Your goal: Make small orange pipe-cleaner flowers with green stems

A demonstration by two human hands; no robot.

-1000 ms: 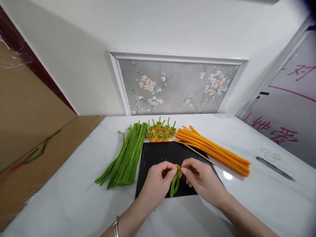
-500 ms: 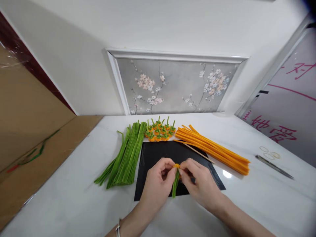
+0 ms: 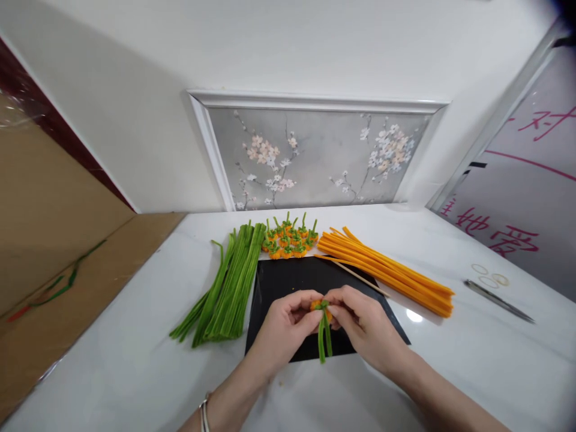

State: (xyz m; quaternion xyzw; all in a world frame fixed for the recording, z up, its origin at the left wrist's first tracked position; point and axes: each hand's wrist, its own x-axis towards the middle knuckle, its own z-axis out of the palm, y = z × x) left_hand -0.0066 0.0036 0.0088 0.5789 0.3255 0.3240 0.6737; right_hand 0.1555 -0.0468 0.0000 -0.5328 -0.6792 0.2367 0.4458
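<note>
Between my hands is a small orange pipe-cleaner pumpkin (image 3: 317,305) with a green knot on its top. Two green pipe-cleaner ends (image 3: 324,342) hang from the knot toward me. My left hand (image 3: 290,321) pinches the pumpkin from the left, thumb and fingertips closed. On the other side my right hand (image 3: 355,318) grips it the same way, its thumb beside the green knot. Both hands are over the black mat (image 3: 294,279). Fingers cover part of the pumpkin's sides and underside.
Left lies a bundle of green pipe cleaners (image 3: 231,288), right a bundle of orange ones (image 3: 387,270). Several finished small pumpkins (image 3: 288,240) stand behind the mat. A wooden stick (image 3: 360,277), tweezers (image 3: 499,301) and rubber bands (image 3: 488,279) lie right. Cardboard (image 3: 58,270) edges the left side.
The pumpkin has turned so its green knot and orange lobes now show. The green ends, earlier close together, hang apart. Both hands stay closed on it; the view shifted slightly.
</note>
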